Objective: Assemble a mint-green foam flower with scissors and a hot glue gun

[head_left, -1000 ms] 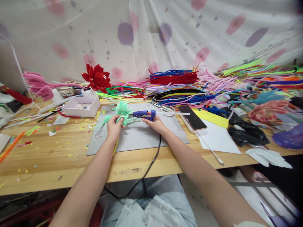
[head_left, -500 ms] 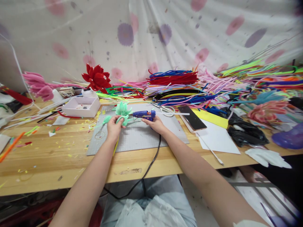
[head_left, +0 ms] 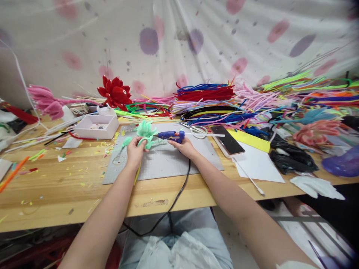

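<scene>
L hand [head_left: 135, 150] is closed around the base of a mint-green pipe-cleaner flower [head_left: 146, 130], holding it just above the grey cutting mat [head_left: 165, 160] w/ petals pointing away from the person; R hand [head_left: 184, 146] grips a blue glue gun [head_left: 171, 136], nozzle aimed left & right up against the flower's base; can't tell if it actually touches; a white glue stick juts out the gun's back end toward the right; the gun's black cord [head_left: 179, 190] runs back over the mat, off the worktop [head_left: 70, 194] edge & down to the lap. Just beyond the gun lie scissors [head_left: 198, 129]; next to them, right, a black phone [head_left: 227, 139] resting on white paper [head_left: 258, 164] beside a yellow sheet [head_left: 248, 139]. Left of the mat sits a shallow white box [head_left: 97, 126]; behind it a red flower [head_left: 114, 92]; far left, pink flowers [head_left: 46, 99]. Big heap of coloured pipe cleaners [head_left: 213, 101] fills the back & right side of the worktop; black bag [head_left: 293, 157] near the right edge; small coloured offcuts scattered over the wood.
</scene>
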Action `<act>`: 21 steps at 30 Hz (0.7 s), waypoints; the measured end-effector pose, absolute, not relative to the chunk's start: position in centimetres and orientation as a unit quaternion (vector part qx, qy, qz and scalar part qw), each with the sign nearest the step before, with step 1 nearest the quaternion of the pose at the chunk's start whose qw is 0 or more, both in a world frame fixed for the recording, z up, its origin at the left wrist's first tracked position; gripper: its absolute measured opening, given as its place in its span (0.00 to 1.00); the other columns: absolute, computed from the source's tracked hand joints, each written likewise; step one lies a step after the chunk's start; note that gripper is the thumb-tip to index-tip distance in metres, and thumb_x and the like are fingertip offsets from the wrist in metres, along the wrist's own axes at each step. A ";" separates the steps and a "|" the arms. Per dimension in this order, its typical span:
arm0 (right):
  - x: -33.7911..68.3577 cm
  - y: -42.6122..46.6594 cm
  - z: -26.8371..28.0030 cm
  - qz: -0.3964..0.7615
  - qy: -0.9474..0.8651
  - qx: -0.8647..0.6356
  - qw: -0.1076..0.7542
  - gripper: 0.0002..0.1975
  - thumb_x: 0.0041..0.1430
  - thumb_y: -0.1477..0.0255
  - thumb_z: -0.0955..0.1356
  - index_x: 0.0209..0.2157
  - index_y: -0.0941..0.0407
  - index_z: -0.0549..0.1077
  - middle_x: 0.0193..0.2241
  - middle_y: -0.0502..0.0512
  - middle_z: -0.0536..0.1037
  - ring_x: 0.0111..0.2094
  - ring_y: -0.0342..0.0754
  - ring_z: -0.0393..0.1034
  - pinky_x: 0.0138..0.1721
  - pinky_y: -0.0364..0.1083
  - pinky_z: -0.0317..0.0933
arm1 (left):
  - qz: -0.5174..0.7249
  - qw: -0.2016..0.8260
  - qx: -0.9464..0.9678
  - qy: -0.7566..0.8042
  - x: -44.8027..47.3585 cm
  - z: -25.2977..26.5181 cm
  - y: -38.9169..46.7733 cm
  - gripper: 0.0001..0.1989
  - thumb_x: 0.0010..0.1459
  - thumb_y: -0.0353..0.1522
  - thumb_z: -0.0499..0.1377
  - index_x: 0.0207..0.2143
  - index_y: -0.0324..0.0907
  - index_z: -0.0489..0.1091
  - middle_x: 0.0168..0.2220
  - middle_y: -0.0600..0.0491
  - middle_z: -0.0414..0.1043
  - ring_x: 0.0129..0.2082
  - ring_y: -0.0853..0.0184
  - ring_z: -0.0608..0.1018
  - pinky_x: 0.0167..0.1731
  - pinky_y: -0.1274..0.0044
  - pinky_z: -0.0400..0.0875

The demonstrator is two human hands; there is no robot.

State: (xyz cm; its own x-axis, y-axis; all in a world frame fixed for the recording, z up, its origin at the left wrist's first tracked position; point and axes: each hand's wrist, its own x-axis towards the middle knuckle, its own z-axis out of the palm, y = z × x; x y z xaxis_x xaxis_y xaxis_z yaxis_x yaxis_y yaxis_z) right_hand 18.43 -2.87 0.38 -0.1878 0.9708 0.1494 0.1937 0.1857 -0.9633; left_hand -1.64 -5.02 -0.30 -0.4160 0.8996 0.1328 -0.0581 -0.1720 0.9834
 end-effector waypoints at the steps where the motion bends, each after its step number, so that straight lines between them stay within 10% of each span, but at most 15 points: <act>1: 18.5 -2.9 0.5 0.442 -0.629 -0.463 0.441 0.22 0.41 0.56 0.70 0.33 0.58 0.74 0.25 0.50 0.73 0.26 0.42 0.64 0.31 0.43 0.57 | 0.654 0.366 0.399 0.528 -1.7 -0.3 -5.0 0.16 0.38 0.36 0.63 0.31 0.37 0.69 0.30 0.54 0.68 0.22 0.74 0.68 0.17 0.82 0.65; 21: 18.6 -2.8 0.2 0.458 -0.631 -0.454 0.432 0.20 0.40 0.56 0.70 0.29 0.58 0.71 0.21 0.48 0.70 0.23 0.40 0.60 0.29 0.42 0.56 | 0.663 0.382 0.384 0.517 -1.7 -0.3 -4.9 0.16 0.36 0.35 0.64 0.30 0.37 0.69 0.29 0.54 0.68 0.22 0.74 0.69 0.17 0.82 0.65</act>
State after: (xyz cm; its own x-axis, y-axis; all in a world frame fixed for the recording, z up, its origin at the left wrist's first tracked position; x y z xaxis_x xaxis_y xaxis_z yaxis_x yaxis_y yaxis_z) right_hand 18.57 -2.77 0.22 -0.2149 0.9680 0.1293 0.1762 0.1687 -0.9698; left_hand -1.66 -4.92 -0.31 -0.4136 0.9034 0.1133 -0.1103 -0.1732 0.9787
